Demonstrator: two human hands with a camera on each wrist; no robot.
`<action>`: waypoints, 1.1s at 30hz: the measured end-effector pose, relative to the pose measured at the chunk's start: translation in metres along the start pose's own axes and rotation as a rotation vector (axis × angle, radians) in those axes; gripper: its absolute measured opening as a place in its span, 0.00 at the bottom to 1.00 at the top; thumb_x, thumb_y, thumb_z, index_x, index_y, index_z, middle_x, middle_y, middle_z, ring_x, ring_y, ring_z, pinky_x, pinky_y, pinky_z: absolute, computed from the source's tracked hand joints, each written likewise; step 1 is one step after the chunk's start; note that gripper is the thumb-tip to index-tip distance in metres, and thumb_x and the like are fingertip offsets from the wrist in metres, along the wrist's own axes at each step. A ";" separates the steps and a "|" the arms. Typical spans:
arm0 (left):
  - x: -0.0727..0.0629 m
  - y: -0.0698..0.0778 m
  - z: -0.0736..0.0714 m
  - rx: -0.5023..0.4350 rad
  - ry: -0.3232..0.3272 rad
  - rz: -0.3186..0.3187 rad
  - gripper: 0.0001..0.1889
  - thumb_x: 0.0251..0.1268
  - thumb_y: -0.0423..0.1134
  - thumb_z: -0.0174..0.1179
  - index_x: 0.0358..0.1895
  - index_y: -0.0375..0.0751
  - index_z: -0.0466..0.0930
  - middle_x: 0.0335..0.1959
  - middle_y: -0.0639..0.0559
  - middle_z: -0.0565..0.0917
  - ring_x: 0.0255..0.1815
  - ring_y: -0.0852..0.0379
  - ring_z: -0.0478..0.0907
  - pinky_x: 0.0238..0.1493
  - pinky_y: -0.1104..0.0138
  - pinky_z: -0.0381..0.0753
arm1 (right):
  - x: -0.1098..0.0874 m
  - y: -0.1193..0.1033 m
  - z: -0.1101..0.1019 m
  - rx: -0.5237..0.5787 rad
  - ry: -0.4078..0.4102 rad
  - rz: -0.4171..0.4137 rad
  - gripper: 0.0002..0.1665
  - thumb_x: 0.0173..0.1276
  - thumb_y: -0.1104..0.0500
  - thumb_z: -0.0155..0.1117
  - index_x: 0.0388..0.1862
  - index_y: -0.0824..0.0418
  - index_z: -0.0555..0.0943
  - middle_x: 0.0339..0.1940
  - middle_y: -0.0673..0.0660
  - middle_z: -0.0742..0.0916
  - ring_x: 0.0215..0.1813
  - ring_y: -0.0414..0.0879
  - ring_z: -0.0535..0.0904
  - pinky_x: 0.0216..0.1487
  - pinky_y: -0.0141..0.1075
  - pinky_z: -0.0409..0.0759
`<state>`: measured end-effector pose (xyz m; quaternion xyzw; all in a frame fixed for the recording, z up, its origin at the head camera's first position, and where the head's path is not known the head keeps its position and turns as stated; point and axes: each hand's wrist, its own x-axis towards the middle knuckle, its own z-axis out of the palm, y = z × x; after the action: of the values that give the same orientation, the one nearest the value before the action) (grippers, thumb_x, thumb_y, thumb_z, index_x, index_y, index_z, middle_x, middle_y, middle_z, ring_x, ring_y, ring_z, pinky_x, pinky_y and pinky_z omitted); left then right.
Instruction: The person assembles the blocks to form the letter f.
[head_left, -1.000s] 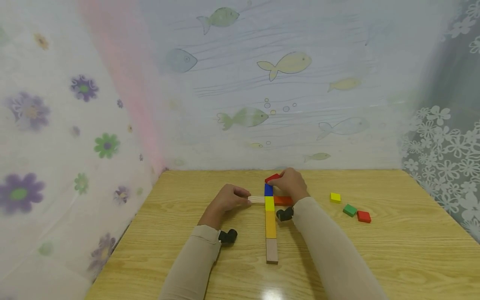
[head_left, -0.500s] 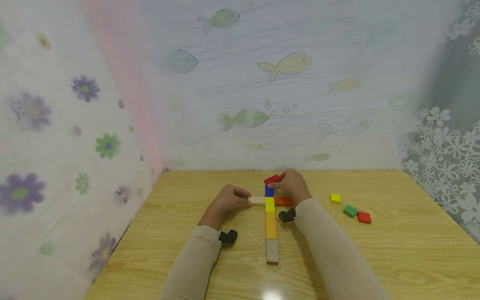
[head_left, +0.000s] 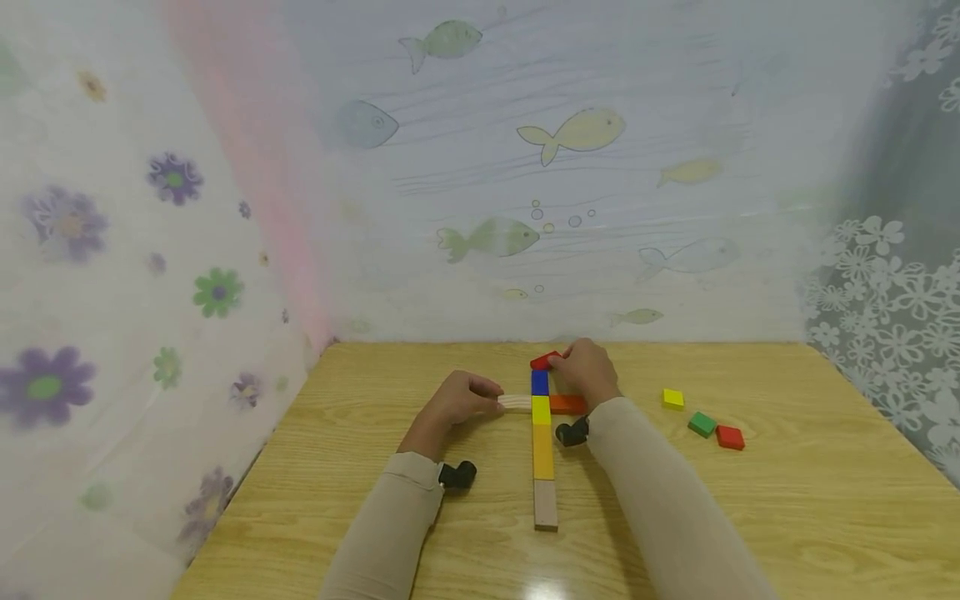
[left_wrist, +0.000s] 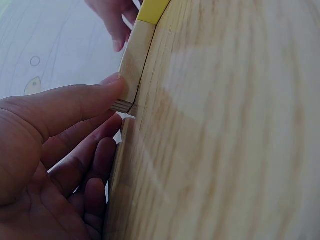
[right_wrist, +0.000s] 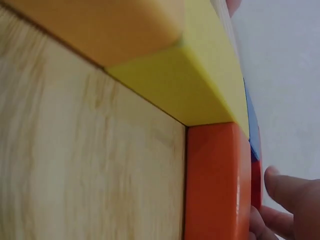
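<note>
In the head view, wooden blocks lie on the table in a cross shape. My left hand (head_left: 457,397) pinches the outer end of a pale wooden block (head_left: 515,403), the left arm of the cross; the left wrist view shows the thumb (left_wrist: 107,90) against it. At the far end, my right hand (head_left: 588,371) pinches the right end of a red block (head_left: 543,361), which sits slanted beyond the blue block (head_left: 540,382). Yellow (head_left: 542,410), amber (head_left: 543,452) and brown (head_left: 545,504) blocks continue the line nearer. An orange block (head_left: 567,405) forms the right arm.
To the right lie three loose small blocks: yellow (head_left: 672,399), green (head_left: 702,425) and red (head_left: 730,437). A wall sheet (head_left: 480,308) with drawn fish rises just behind the table (head_left: 637,517). A flowered sheet (head_left: 135,350) stands along the left.
My right fingertips have shifted slightly away from the blue block toward the red block's right end. The red block stays slanted. My left hand keeps its place on the pale block.
</note>
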<state>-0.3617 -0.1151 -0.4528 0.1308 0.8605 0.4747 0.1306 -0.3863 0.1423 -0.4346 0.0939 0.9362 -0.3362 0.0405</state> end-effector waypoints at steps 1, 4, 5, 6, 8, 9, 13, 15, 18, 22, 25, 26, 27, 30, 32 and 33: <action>0.000 0.000 0.001 -0.003 -0.002 0.001 0.14 0.58 0.40 0.77 0.48 0.47 0.92 0.51 0.52 0.89 0.55 0.51 0.81 0.63 0.53 0.80 | 0.000 0.000 0.000 -0.007 0.009 0.002 0.21 0.73 0.45 0.67 0.46 0.64 0.85 0.39 0.58 0.86 0.32 0.51 0.79 0.29 0.36 0.72; 0.002 0.000 0.003 -0.011 -0.003 0.001 0.14 0.58 0.40 0.77 0.48 0.47 0.92 0.50 0.52 0.89 0.54 0.52 0.81 0.63 0.53 0.80 | -0.002 0.001 -0.001 -0.017 0.025 0.009 0.19 0.72 0.46 0.68 0.41 0.63 0.86 0.33 0.56 0.84 0.28 0.51 0.77 0.27 0.35 0.69; 0.003 0.000 0.004 -0.011 -0.003 0.001 0.13 0.58 0.40 0.77 0.48 0.47 0.92 0.50 0.52 0.89 0.54 0.52 0.81 0.63 0.54 0.80 | -0.002 0.002 -0.001 -0.020 0.030 0.007 0.18 0.72 0.47 0.68 0.39 0.63 0.86 0.31 0.55 0.83 0.27 0.50 0.76 0.26 0.35 0.69; 0.003 0.000 0.004 -0.009 -0.002 0.002 0.13 0.58 0.40 0.77 0.47 0.47 0.92 0.50 0.52 0.89 0.54 0.52 0.81 0.63 0.54 0.80 | -0.002 0.003 -0.001 -0.022 0.037 0.007 0.18 0.72 0.47 0.68 0.37 0.62 0.86 0.29 0.55 0.82 0.26 0.50 0.76 0.26 0.35 0.68; 0.004 0.001 0.005 -0.007 -0.002 0.003 0.13 0.58 0.40 0.77 0.47 0.47 0.92 0.50 0.52 0.89 0.54 0.52 0.81 0.63 0.54 0.80 | -0.002 0.004 -0.002 -0.026 0.040 0.007 0.18 0.72 0.48 0.67 0.31 0.61 0.86 0.23 0.53 0.79 0.24 0.50 0.74 0.24 0.35 0.66; 0.004 0.001 0.006 -0.008 -0.002 0.003 0.13 0.58 0.40 0.77 0.47 0.47 0.92 0.50 0.52 0.89 0.54 0.52 0.81 0.63 0.54 0.80 | -0.002 0.005 -0.003 -0.028 0.041 0.007 0.18 0.71 0.49 0.67 0.28 0.61 0.85 0.21 0.52 0.77 0.23 0.49 0.73 0.24 0.35 0.66; 0.004 0.003 0.005 -0.015 -0.006 0.007 0.14 0.58 0.40 0.78 0.47 0.47 0.92 0.50 0.52 0.89 0.54 0.52 0.81 0.63 0.54 0.81 | -0.002 0.006 -0.006 -0.025 0.041 0.011 0.20 0.71 0.49 0.67 0.22 0.60 0.83 0.18 0.50 0.73 0.21 0.49 0.71 0.22 0.34 0.64; 0.004 0.004 0.005 -0.016 -0.007 0.010 0.14 0.57 0.40 0.78 0.47 0.46 0.92 0.50 0.52 0.89 0.54 0.52 0.81 0.63 0.54 0.81 | -0.002 0.006 -0.007 -0.029 0.040 0.021 0.21 0.71 0.48 0.67 0.22 0.60 0.82 0.18 0.50 0.73 0.22 0.48 0.71 0.23 0.34 0.65; 0.004 0.005 0.006 -0.012 -0.009 0.011 0.14 0.58 0.40 0.77 0.48 0.46 0.92 0.50 0.51 0.89 0.55 0.51 0.81 0.63 0.53 0.80 | -0.003 0.006 -0.007 -0.031 0.040 0.046 0.21 0.72 0.47 0.67 0.24 0.60 0.82 0.19 0.51 0.74 0.24 0.49 0.72 0.24 0.35 0.66; 0.002 0.002 0.005 -0.001 0.006 -0.010 0.14 0.57 0.40 0.78 0.47 0.46 0.92 0.50 0.51 0.89 0.55 0.51 0.81 0.63 0.53 0.80 | -0.002 0.005 -0.004 -0.019 0.035 0.036 0.20 0.71 0.47 0.68 0.23 0.59 0.83 0.19 0.50 0.74 0.24 0.48 0.71 0.24 0.35 0.66; 0.000 0.000 0.002 0.003 0.021 -0.025 0.13 0.57 0.40 0.78 0.46 0.46 0.92 0.49 0.52 0.89 0.54 0.52 0.80 0.63 0.54 0.80 | 0.000 0.005 -0.002 -0.018 0.029 0.008 0.22 0.71 0.47 0.68 0.21 0.59 0.82 0.17 0.49 0.72 0.22 0.48 0.70 0.23 0.35 0.65; 0.000 -0.001 0.002 0.004 0.022 -0.022 0.13 0.57 0.39 0.77 0.46 0.46 0.92 0.49 0.52 0.89 0.53 0.52 0.80 0.63 0.54 0.80 | 0.000 0.007 -0.001 -0.026 0.026 -0.003 0.23 0.71 0.46 0.67 0.20 0.59 0.81 0.17 0.49 0.71 0.22 0.47 0.70 0.23 0.35 0.64; 0.000 -0.002 0.001 0.000 0.020 -0.021 0.13 0.57 0.40 0.77 0.47 0.46 0.92 0.49 0.52 0.89 0.53 0.52 0.80 0.63 0.54 0.80 | 0.001 0.008 -0.002 -0.032 0.030 -0.009 0.23 0.72 0.46 0.67 0.21 0.59 0.81 0.17 0.49 0.72 0.23 0.47 0.71 0.23 0.35 0.65; 0.001 -0.002 0.001 0.000 0.011 -0.011 0.13 0.58 0.40 0.77 0.47 0.47 0.92 0.49 0.52 0.89 0.53 0.52 0.80 0.62 0.54 0.80 | 0.000 0.014 -0.007 -0.044 0.033 -0.029 0.21 0.73 0.45 0.65 0.28 0.60 0.83 0.22 0.52 0.77 0.26 0.50 0.74 0.26 0.37 0.69; 0.001 -0.002 0.002 0.002 0.009 -0.003 0.14 0.58 0.40 0.77 0.48 0.46 0.92 0.49 0.52 0.89 0.53 0.52 0.80 0.62 0.53 0.81 | -0.003 0.019 -0.014 -0.047 0.035 -0.051 0.20 0.74 0.44 0.64 0.37 0.61 0.85 0.31 0.55 0.84 0.33 0.52 0.79 0.31 0.39 0.74; 0.002 -0.001 0.002 0.000 0.010 -0.003 0.14 0.58 0.40 0.77 0.48 0.47 0.92 0.49 0.53 0.89 0.53 0.52 0.80 0.62 0.54 0.80 | -0.005 0.022 -0.017 -0.048 0.039 -0.061 0.21 0.74 0.44 0.64 0.42 0.62 0.85 0.37 0.57 0.87 0.37 0.53 0.81 0.35 0.40 0.77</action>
<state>-0.3628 -0.1132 -0.4554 0.1274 0.8613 0.4751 0.1271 -0.3770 0.1691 -0.4341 0.0710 0.9471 -0.3126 0.0141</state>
